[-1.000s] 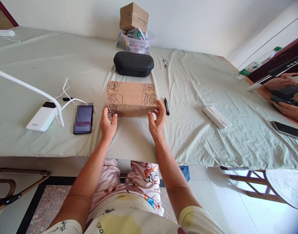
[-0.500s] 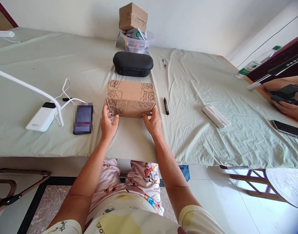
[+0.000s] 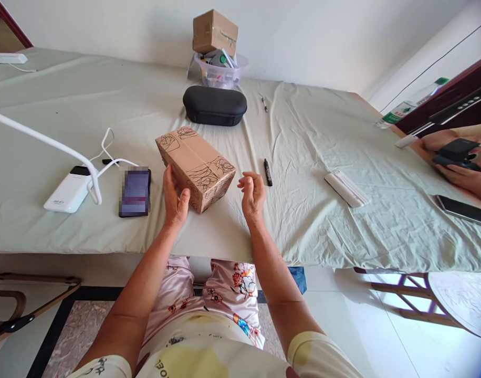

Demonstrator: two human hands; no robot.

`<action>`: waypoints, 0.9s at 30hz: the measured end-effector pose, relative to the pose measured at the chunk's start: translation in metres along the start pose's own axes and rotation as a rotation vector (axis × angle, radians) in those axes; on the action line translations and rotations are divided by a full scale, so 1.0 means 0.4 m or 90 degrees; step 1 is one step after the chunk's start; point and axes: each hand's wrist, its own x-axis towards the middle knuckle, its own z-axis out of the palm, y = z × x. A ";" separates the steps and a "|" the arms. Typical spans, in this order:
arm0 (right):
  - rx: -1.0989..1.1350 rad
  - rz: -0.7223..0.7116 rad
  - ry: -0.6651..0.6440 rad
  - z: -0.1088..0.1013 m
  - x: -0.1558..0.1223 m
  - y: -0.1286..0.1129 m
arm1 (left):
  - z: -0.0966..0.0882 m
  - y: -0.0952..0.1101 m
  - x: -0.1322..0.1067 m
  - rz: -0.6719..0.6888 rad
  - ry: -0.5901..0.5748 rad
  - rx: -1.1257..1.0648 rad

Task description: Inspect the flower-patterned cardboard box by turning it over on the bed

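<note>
A cardboard box (image 3: 195,163) with black scribbles at its corners sits turned at an angle on the cloth in front of me. My left hand (image 3: 175,202) lies along the box's near left side, fingers stretched out and thumb apart. It appears to touch the box without wrapping round it. Off the box's right end, my right hand (image 3: 252,194) is raised with loosely bent fingers and holds nothing. Just right of that hand lies a black marker (image 3: 268,172).
Behind the box stands a black zip case (image 3: 215,106), then a plastic basin (image 3: 222,76) with a carton (image 3: 215,31) on it. To the left are a white power bank (image 3: 67,190) and a phone (image 3: 135,193). Another person's hand (image 3: 461,177) holds a black device at right.
The box has turned clockwise, from square-on to slanted. My right hand has let go of it and moved slightly right; my left hand stays beside it.
</note>
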 end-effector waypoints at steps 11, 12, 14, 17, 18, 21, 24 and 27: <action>0.030 -0.021 -0.179 0.000 0.000 0.003 | 0.012 -0.006 -0.011 0.119 -0.049 0.062; 0.043 -0.023 -0.167 -0.002 -0.002 -0.002 | 0.016 -0.005 -0.012 0.108 -0.049 0.065; 0.052 -0.042 -0.121 -0.005 -0.004 -0.009 | 0.023 -0.003 -0.013 0.090 -0.032 0.082; 0.051 -0.071 -0.027 -0.002 0.000 -0.005 | 0.024 -0.004 -0.011 0.051 0.041 0.119; 0.043 -0.067 -0.006 0.000 0.002 -0.001 | 0.021 -0.005 -0.009 0.022 0.075 0.132; 0.001 -0.010 -0.008 0.008 0.009 0.015 | 0.012 -0.002 -0.003 -0.081 0.178 0.154; -0.029 0.080 -0.119 0.015 0.007 0.025 | 0.011 0.011 -0.003 -0.089 0.222 0.146; -0.077 0.099 -0.256 0.020 0.000 0.025 | 0.018 0.020 -0.009 -0.028 0.155 0.137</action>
